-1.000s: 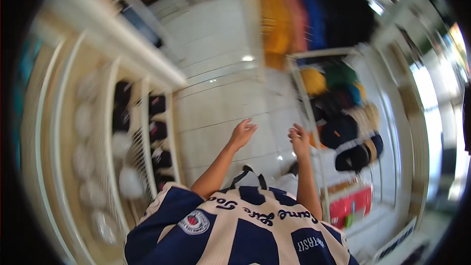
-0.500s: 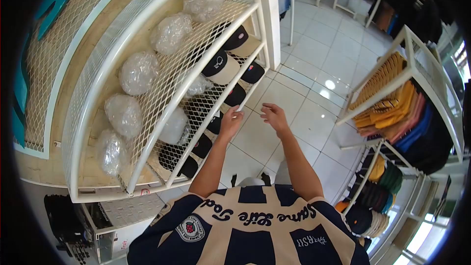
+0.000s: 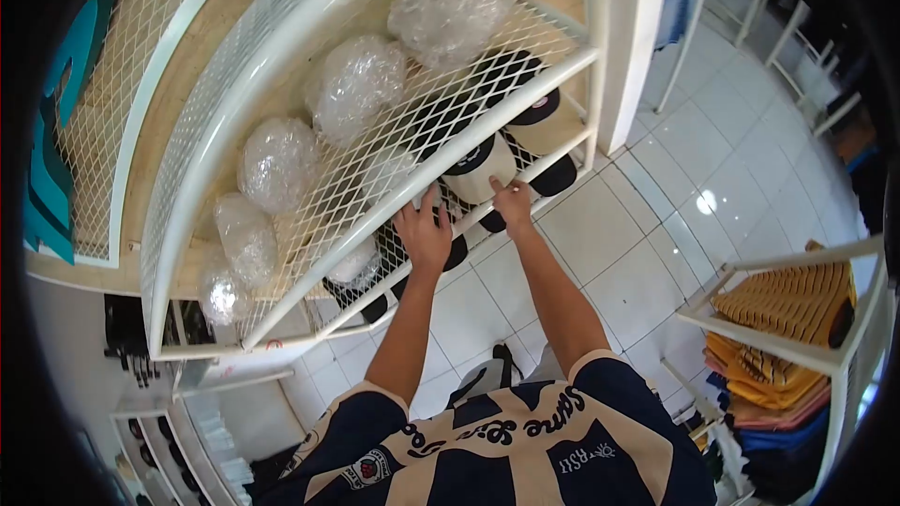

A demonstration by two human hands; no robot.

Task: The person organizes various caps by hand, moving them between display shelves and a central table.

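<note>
Your right hand [image 3: 512,201] is at the front edge of the cap [image 3: 480,171], its fingers bent and their tips at the cream crown; you look to be touching it, but I cannot tell if you have it pinched. Your left hand [image 3: 425,236] is open, fingers spread and pointing into the rack [image 3: 511,105] by its slanting rail – I cannot tell whether they touch the bag [image 3: 389,175] just beyond them, and no grip on anything shows.

The cap sits on the shelf under the rack's mesh top, dark bill toward the back, between that bag and a second cap [image 3: 541,131], also dark and cream. Black caps [image 3: 553,176] line the tier below, near your hands. Another bag [image 3: 354,264] lies farther along, to the left of your left hand.

Up on the mesh top, five clear bundles [image 3: 359,89] run in a curved row. White tiles [image 3: 600,225] spread below your forearms, and a stand [image 3: 797,349] with folded yellow clothes [image 3: 764,365] is well off to your right
</note>
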